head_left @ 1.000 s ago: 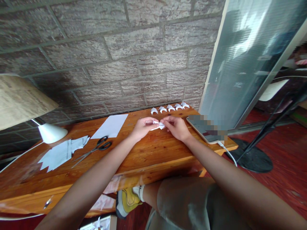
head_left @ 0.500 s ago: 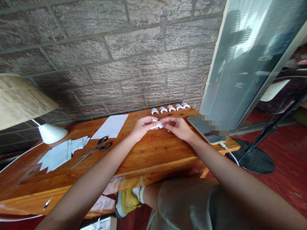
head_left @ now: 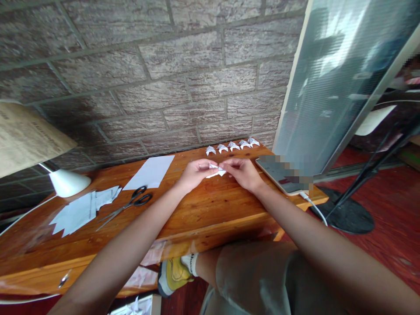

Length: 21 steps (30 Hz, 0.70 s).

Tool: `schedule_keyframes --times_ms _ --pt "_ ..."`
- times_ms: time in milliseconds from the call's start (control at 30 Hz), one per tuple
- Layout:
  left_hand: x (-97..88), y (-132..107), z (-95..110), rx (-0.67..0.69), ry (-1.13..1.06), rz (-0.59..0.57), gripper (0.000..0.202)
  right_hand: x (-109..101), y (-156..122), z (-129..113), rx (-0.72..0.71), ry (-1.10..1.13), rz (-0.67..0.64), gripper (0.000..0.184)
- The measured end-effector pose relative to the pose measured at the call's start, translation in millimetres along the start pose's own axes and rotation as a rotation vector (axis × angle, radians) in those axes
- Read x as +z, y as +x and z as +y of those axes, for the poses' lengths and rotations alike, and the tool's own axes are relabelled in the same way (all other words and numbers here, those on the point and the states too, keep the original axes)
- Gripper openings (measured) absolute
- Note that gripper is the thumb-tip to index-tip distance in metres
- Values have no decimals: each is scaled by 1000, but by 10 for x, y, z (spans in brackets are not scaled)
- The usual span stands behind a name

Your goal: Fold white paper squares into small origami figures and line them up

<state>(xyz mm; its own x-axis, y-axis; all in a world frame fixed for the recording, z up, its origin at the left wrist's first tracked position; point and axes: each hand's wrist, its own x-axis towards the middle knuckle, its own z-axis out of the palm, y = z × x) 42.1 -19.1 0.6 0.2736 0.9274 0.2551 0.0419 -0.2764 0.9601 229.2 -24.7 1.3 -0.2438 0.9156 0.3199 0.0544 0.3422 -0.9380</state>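
Note:
Between my two hands, just above the wooden table (head_left: 210,205), is a small piece of folded white paper (head_left: 216,171). My left hand (head_left: 196,174) pinches its left side, with a ring on one finger. On the other side, my right hand (head_left: 242,172) grips the right part between thumb and fingertips. Some of the paper's folds are hidden behind the fingers. Beyond the hands, several folded white paper figures (head_left: 233,146) stand in a row near the table's back edge.
Left of my hands lie a blank white sheet (head_left: 150,171), black-handled scissors (head_left: 131,203) and stacked cut papers (head_left: 83,211). A lamp (head_left: 67,181) stands at far left. A tablet (head_left: 278,175) with a charging cable rests at the right end. The brick wall (head_left: 183,87) borders the back.
The folded paper has been turned slightly between my fingers, and its lower edge shows differently. Both hands stay in nearly the same place, still pinching it.

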Motion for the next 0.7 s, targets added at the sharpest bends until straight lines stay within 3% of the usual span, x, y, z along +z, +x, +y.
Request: schedule_keyframes --times_ms 300,700 --pt "76 -21 -5 18 7 5 43 28 10 46 -57 -29 79 38" --pt "127 -40 99 82 76 77 30 70 25 59 -20 35 91 35"
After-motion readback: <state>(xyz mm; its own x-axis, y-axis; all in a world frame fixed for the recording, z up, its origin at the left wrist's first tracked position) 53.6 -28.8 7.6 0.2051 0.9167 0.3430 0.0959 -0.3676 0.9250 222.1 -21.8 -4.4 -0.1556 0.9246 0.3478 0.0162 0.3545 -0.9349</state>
